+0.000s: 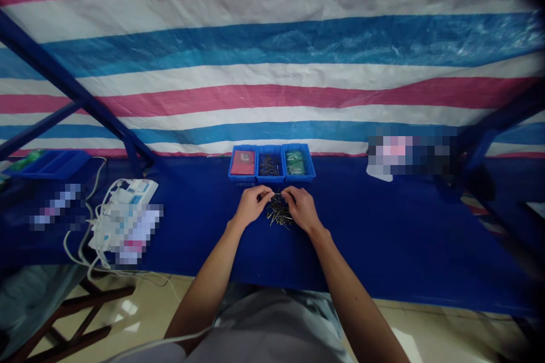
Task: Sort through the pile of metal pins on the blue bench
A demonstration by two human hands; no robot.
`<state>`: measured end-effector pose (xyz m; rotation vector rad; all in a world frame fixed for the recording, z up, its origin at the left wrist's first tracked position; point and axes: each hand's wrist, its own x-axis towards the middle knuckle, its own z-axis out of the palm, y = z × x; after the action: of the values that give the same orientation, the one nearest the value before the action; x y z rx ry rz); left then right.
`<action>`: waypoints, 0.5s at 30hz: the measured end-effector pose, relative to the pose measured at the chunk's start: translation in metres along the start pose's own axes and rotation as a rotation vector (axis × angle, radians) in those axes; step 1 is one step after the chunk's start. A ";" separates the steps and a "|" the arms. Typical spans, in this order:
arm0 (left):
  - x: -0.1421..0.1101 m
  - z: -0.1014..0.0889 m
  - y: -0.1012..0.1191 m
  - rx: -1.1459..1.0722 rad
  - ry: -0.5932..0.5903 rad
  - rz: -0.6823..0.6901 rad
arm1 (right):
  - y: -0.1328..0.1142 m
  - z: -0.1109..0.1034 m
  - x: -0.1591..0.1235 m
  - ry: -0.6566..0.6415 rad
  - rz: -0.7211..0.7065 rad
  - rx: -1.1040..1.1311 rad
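A loose pile of long, thin metal screws (279, 215) lies on the blue tabletop (361, 227) between my hands. My left hand (254, 204) is closed, with thumb and forefinger pinched at the pile's upper left edge. Facing it, my right hand (301, 207) pinches too, its fingertips at the upper right of the pile. One thin screw (277, 193) appears to span the small gap between both sets of fingertips. Just beyond stand three joined blue bins: the left bin (243, 178) holds a red packet, the middle bin (269, 180) dark screws, the right bin (313, 173) green-and-clear packets.
At left lie white power strips (136, 195) with tangled cables. Farther left is a blue divided tray (63, 164). A striped tarp (272, 57) hangs behind the table, between blue frame posts (85, 99). Blurred-out items lie at right rear.
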<state>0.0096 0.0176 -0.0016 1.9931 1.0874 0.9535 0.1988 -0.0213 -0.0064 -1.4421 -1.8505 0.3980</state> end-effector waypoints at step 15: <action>0.000 0.000 -0.002 -0.029 0.019 -0.014 | -0.004 -0.004 -0.001 0.033 0.036 0.084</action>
<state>0.0090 0.0184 -0.0030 1.9540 1.0903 0.9769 0.1987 -0.0247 -0.0013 -1.4186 -1.7631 0.4617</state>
